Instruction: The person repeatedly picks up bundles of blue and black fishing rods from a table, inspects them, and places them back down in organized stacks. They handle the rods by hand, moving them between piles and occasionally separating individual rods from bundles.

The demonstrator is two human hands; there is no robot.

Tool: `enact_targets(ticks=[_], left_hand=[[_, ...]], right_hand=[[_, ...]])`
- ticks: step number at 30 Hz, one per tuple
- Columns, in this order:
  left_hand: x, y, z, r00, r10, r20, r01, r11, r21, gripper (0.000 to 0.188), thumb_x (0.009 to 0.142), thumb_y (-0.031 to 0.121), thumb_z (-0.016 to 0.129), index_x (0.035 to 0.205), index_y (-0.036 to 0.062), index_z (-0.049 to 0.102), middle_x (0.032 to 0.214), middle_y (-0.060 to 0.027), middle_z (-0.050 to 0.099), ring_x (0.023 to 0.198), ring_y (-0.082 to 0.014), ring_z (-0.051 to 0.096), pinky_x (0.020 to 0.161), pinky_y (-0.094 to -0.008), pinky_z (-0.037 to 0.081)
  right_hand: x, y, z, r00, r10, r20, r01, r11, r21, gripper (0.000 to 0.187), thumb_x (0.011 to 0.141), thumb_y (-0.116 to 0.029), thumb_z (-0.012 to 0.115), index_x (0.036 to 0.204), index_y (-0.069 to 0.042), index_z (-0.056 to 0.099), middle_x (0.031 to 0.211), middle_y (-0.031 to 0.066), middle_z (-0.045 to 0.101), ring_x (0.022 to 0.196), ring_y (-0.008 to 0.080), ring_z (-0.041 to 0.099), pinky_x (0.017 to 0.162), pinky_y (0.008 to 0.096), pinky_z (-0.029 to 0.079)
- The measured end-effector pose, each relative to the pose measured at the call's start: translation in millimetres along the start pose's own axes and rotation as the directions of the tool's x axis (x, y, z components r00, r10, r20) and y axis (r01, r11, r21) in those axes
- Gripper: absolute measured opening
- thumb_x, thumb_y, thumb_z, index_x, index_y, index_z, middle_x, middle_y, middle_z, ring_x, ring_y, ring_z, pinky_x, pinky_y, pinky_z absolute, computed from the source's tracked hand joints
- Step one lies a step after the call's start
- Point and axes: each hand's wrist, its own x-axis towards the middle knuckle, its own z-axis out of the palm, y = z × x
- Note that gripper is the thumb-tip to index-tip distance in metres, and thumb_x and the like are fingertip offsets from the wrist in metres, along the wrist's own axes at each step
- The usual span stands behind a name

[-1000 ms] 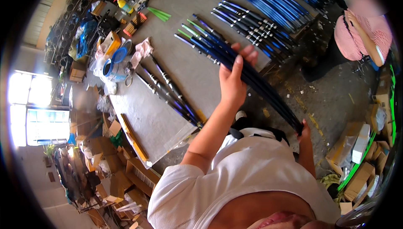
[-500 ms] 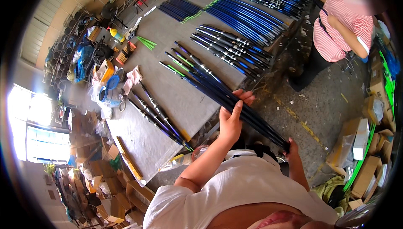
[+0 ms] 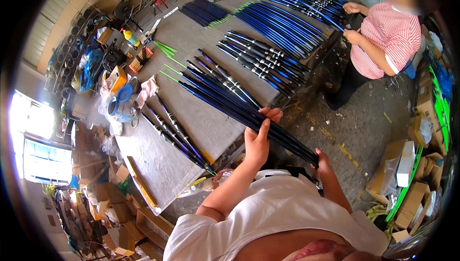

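Observation:
A bundle of dark fishing rods [image 3: 225, 103] slants from the table down toward my right side. My left hand [image 3: 258, 139] is wrapped round its middle, thumb on top and fingertips showing on the far side. At the bundle's near end, my right hand [image 3: 323, 160] grips the butts; some of its fingers are hidden. Thin green tips [image 3: 168, 75] stick out of the far ends. Just beyond the bundle lie a few rods with reel seats [image 3: 225, 80] on the table, close beside it.
The grey table [image 3: 201, 127] carries several rows of blue rods [image 3: 280, 24], black-handled rods [image 3: 261, 57] and a smaller group [image 3: 175, 134] at left. Blue-lidded tubs [image 3: 120, 105] and a pink cloth [image 3: 147, 91] sit at its left edge. A co-worker in stripes [image 3: 383, 40] stands right; cardboard boxes [image 3: 414, 203] lie below.
Both my hands and the bundle have shifted slightly left. Green tips now project farther from the bundle's far end. The striped co-worker's hands have lowered and hold a blue rod.

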Motion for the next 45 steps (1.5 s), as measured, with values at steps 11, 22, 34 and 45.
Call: enact_targets(ticks=[11,22,34,45], left_hand=[[7,5,-31,0.997,-0.01,-0.077,0.01,1.0,0.0,0.029,0.091,0.009,0.05,0.119,0.0001,0.045,0.117,-0.0172,0.056,0.109,-0.0278,0.054,0.097,-0.0398,0.041],[12,4,-40,0.996,-0.008,-0.094,0.007,1.0,-0.001,0.029,0.091,0.008,0.049,0.119,-0.0002,0.044,0.117,-0.0178,0.056,0.109,-0.0269,0.054,0.098,-0.0396,0.04],[4,0,-43,0.993,-0.015,-0.116,0.016,1.0,0.008,0.03,0.091,0.008,0.05,0.119,-0.0008,0.044,0.117,-0.0167,0.056,0.109,-0.0263,0.054,0.098,-0.0385,0.04],[-1,3,-36,0.992,0.026,-0.122,-0.019,0.998,0.058,0.028,0.092,0.006,0.047,0.118,-0.0033,0.043,0.114,-0.0171,0.057,0.106,-0.0243,0.055,0.095,-0.0354,0.041]], right_hand=[[9,1,24,0.998,0.001,-0.06,-0.004,0.998,-0.058,0.031,0.085,-0.038,0.055,0.075,-0.01,0.047,0.059,0.0071,0.047,0.041,0.0203,0.045,0.033,0.0308,0.032],[18,2,31,0.994,-0.019,-0.112,0.01,0.996,-0.086,0.029,0.084,-0.037,0.056,0.082,-0.008,0.051,0.065,0.0066,0.052,0.044,0.0203,0.048,0.033,0.0309,0.036],[11,5,29,0.989,-0.018,-0.147,-0.007,0.986,-0.169,0.027,0.082,-0.039,0.058,0.082,-0.013,0.056,0.072,0.0036,0.056,0.057,0.0178,0.054,0.038,0.0308,0.041],[22,10,28,0.986,-0.016,-0.169,-0.017,0.981,-0.195,0.032,0.081,-0.041,0.058,0.086,-0.01,0.053,0.072,0.0038,0.054,0.057,0.0177,0.053,0.038,0.0312,0.041]])
